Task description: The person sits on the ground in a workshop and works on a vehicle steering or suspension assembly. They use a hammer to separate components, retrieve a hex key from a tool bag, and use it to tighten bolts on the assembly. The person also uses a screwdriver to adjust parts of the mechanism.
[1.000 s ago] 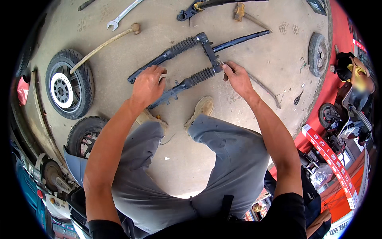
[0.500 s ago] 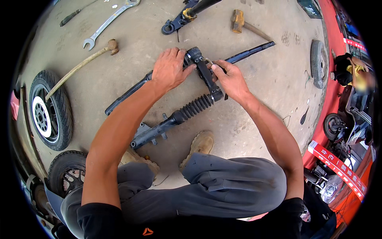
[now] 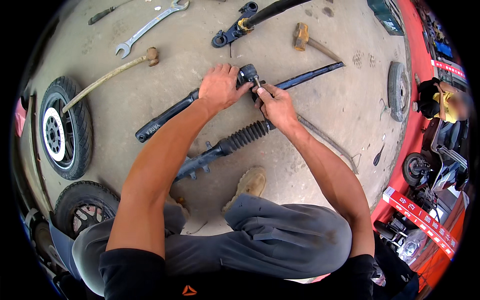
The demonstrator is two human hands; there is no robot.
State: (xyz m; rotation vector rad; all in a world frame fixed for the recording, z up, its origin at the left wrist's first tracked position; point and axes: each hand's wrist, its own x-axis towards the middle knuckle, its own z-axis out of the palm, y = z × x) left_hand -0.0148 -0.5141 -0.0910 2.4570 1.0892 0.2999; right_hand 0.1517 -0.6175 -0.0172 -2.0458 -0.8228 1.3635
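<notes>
On the grey concrete floor (image 3: 295, 172) lies a black, two-legged metal fork (image 3: 245, 137). Your left grip (image 3: 218, 87) covers its farther leg (image 3: 167, 118), closure hidden; your right grip (image 3: 276, 106) pinches a slim silvery rod (image 3: 257, 80). For control, brace the fork and keep the rod straight.

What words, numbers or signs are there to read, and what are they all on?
I won't copy wording, but writing shows here:
Black metal fork tube: white letters.
Long red-and-white strip: a row of characters.
Dark green box: white lettering, small and slanted.
Small red-and-white strip: too small to read.
Black cloth shirt: an orange emblem, no words visible.
</notes>
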